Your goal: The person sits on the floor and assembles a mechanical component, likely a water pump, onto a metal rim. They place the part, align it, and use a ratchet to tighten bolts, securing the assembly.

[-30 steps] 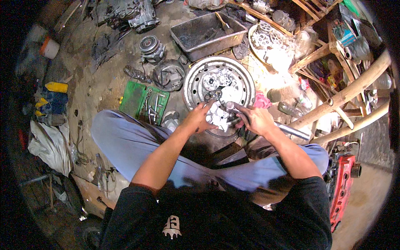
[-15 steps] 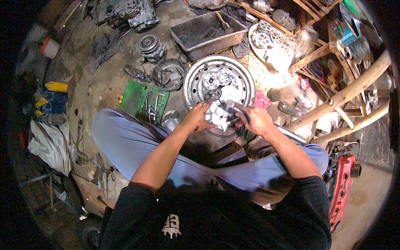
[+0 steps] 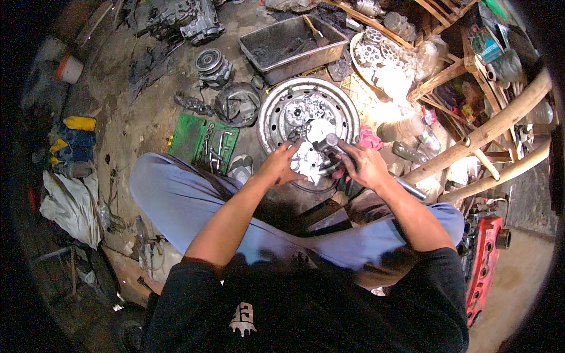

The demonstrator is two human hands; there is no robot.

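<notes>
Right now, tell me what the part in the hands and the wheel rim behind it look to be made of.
Part in hands: likely cast aluminium, pale matte silver. Wheel rim: probably pressed steel, dull grey with worn, grimy patches.

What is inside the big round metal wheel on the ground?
Small grey metal parts lie inside the wheel rim. Its near side is covered by the left hand, the right hand and the pale metal part they hold.

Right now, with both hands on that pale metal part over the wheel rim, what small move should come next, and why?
Probably press the left hand down harder to steady the pale metal part before working the tool. The right hand has its grip on a dark cylindrical tool set against the part, which sits over the steel wheel rim and could shift.
</notes>
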